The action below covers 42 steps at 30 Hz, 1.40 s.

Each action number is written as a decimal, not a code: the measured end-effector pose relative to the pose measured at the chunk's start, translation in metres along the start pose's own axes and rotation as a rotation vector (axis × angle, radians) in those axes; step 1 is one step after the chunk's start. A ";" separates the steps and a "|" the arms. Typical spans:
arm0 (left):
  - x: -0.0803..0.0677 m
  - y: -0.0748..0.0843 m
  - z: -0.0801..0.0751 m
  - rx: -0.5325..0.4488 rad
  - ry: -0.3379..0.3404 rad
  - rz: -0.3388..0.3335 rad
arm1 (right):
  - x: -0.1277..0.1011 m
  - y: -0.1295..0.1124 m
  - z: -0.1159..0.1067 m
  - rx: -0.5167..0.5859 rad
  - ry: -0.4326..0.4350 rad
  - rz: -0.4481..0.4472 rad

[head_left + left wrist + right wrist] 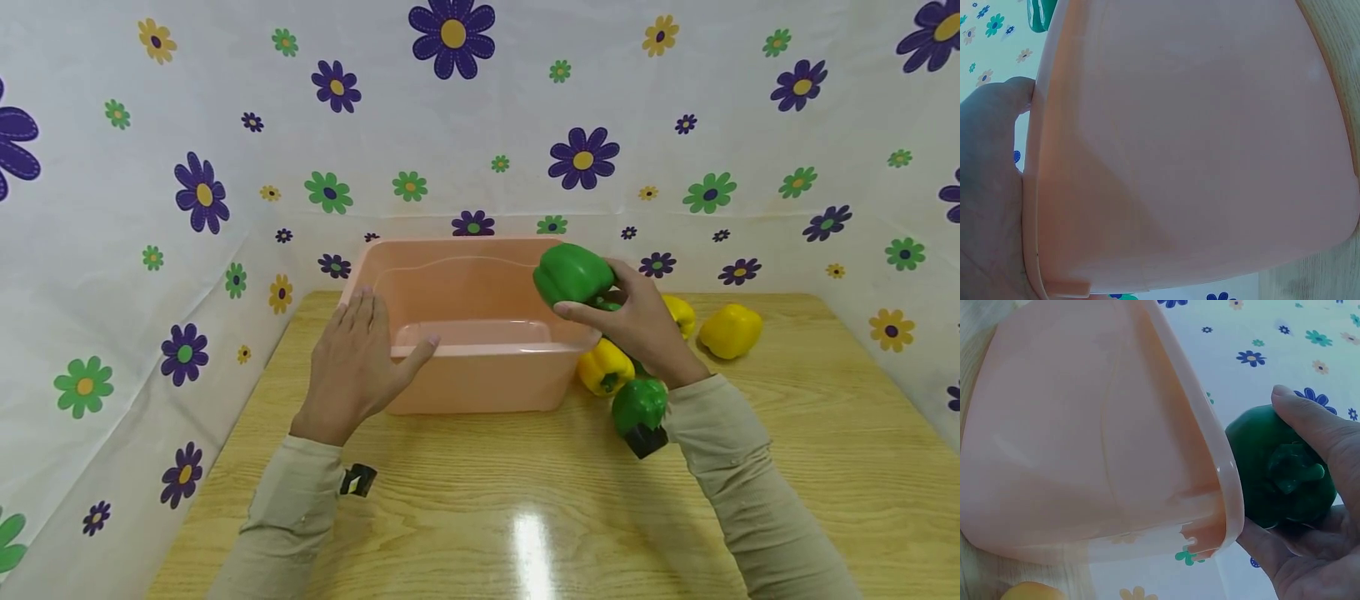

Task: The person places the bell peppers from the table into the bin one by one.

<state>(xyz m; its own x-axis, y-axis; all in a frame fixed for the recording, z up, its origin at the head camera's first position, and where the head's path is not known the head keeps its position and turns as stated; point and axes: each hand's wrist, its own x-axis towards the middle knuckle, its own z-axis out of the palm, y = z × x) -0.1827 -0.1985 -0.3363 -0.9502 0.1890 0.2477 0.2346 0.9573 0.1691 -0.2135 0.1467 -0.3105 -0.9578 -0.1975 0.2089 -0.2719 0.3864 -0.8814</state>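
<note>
A pink plastic tub [472, 379] stands on the wooden table, its inside showing nothing. My right hand [637, 321] grips a green bell pepper [573, 273] above the tub's right rim; the right wrist view shows that green pepper [1272, 469] with its stem toward my palm, beside the tub rim [1225, 469]. My left hand [356, 358] rests with straight fingers on the tub's front left corner, thumb along the front rim. In the left wrist view the tub wall [1197, 144] fills the frame with my palm [991, 187] against it.
Right of the tub lie a yellow pepper [603, 367], a green pepper [639, 406], another yellow pepper [730, 330] and one more partly hidden behind my right hand [681, 312]. A flower-patterned sheet [150, 208] walls the table at left, back and right.
</note>
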 end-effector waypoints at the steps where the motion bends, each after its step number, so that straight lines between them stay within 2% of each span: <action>1: 0.000 0.000 0.000 0.000 -0.001 -0.001 | 0.000 0.000 0.000 -0.001 -0.001 0.002; 17: 0.001 0.000 -0.001 0.008 -0.023 -0.003 | -0.001 -0.003 0.000 -0.001 -0.043 0.007; 25: 0.004 0.001 -0.001 0.012 0.001 0.011 | -0.001 -0.005 0.001 -0.029 -0.060 0.027; 33: 0.004 0.001 0.000 0.018 -0.004 0.010 | -0.001 -0.002 0.002 -0.081 0.007 0.083; 42: 0.001 -0.001 0.001 0.033 0.001 0.008 | 0.000 0.000 0.005 -0.076 0.010 0.086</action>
<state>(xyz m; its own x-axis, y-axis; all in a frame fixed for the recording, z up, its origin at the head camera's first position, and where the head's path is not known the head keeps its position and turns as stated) -0.1841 -0.1987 -0.3374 -0.9483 0.1961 0.2497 0.2348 0.9625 0.1356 -0.2129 0.1421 -0.3126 -0.9786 -0.1520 0.1388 -0.1950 0.4686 -0.8616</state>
